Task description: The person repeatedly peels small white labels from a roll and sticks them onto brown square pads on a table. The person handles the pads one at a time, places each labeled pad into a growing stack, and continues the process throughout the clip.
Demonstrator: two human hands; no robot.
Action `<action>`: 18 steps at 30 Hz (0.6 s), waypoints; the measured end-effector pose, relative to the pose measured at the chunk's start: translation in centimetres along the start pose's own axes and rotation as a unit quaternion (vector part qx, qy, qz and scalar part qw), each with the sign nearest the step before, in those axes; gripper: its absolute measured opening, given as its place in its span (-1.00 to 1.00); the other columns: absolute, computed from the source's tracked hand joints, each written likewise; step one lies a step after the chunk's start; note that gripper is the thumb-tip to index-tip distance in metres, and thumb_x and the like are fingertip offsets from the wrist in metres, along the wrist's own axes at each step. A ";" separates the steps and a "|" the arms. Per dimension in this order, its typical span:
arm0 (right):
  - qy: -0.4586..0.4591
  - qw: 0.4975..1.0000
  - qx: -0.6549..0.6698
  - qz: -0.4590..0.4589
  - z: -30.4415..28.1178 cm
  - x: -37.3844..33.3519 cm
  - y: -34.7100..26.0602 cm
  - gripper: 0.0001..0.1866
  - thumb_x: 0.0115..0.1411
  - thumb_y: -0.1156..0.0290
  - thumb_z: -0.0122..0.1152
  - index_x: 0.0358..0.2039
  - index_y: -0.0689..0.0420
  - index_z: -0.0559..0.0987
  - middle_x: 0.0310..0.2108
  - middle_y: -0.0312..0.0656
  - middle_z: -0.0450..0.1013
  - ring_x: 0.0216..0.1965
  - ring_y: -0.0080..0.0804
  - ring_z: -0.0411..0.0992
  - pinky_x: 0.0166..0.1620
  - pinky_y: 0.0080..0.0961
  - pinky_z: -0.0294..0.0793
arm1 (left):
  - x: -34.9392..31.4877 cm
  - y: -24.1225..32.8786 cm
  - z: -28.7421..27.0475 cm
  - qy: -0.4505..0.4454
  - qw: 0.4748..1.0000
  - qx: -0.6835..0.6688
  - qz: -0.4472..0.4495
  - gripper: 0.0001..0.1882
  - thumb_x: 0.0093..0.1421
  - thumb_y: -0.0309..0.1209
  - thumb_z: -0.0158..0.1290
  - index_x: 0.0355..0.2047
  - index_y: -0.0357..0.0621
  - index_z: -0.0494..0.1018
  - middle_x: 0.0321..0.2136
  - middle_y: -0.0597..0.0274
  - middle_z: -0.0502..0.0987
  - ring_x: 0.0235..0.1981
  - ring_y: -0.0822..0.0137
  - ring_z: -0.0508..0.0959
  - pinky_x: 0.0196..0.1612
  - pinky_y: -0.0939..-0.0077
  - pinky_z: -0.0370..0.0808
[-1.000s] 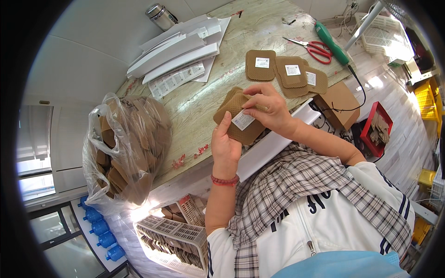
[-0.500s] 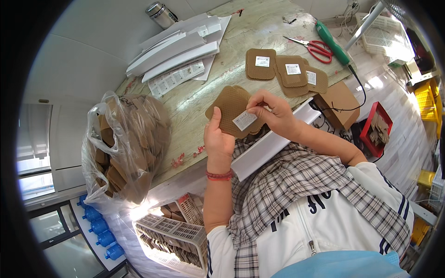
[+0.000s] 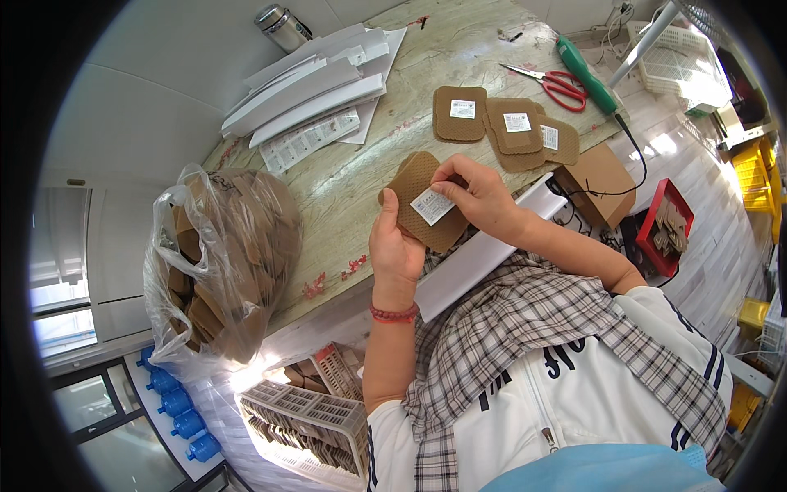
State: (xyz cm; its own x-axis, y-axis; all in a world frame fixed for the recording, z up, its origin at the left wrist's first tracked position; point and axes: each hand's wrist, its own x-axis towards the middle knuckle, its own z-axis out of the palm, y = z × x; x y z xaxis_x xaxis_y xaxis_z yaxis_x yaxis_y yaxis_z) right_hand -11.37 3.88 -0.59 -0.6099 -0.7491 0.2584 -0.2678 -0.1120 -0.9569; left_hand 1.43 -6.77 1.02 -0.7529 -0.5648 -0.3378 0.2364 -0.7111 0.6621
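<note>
Above the surface (image 3: 361, 189): brown pad (image 3: 414, 193) gripped in left hand (image 3: 393, 246); white label (image 3: 433, 205) pinched by right hand (image 3: 484, 197), flat against pad.

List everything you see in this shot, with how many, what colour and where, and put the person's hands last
brown pad: one, brown with a white label, held above the table's near edge
labelled pads: three or more, brown with white labels, overlapping on the table
scissors: one, red handles, far right of the table
green-handled tool: one, green, beside the scissors
white strips: a stack, white, far left of the table
metal can: one, silver, far table edge
plastic bag: one, clear, full of brown pads, left of the table
cardboard box: one, brown, right of the table
red tray: one, red, on the floor at right
left hand: holds the brown pad from below
right hand: fingers on the white label
</note>
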 end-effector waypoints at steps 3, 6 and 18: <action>0.006 1.000 -0.020 -0.018 0.1 0.0 -0.1 -0.90 0.26 0.50 0.26 -0.27 0.23 0.51 -0.40 -0.21 0.51 -0.35 -0.52 0.46 -0.27 -0.54 0.48 | 0.2 -0.1 -0.3 -0.010 1.000 -0.008 -0.004 -0.51 0.48 -0.15 -0.18 0.19 -0.32 0.27 0.13 0.01 0.44 0.15 0.13 0.46 0.23 0.11 0.42; 0.017 0.998 -0.045 -0.041 0.1 0.0 -0.1 -0.89 0.25 0.51 0.26 -0.27 0.23 0.51 -0.41 -0.18 0.50 -0.37 -0.47 0.47 -0.28 -0.53 0.48 | 0.2 -0.1 -0.4 -0.025 0.999 -0.021 -0.010 -0.56 0.47 -0.23 -0.14 0.18 -0.32 0.29 0.11 0.01 0.46 0.14 0.13 0.47 0.23 0.12 0.42; 0.043 0.990 -0.115 -0.073 0.3 0.4 -0.5 -0.86 0.18 0.49 0.32 -0.32 0.21 0.51 -0.41 -0.10 0.48 -0.40 -0.21 0.49 -0.33 -0.38 0.47 | 0.0 -0.8 -0.3 -0.019 0.999 0.019 0.034 -0.66 0.25 -0.64 0.09 0.05 -0.35 0.44 -0.04 0.08 0.59 -0.04 0.26 0.60 0.09 0.34 0.52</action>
State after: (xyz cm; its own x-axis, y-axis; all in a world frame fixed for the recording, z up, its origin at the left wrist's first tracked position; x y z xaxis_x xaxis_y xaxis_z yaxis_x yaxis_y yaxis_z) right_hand -11.28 3.45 -0.02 -0.6105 -0.6773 0.4105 -0.5145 -0.0549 -0.8558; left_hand 1.45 -6.31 0.33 -0.7587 -0.5947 -0.2659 0.2647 -0.6544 0.7083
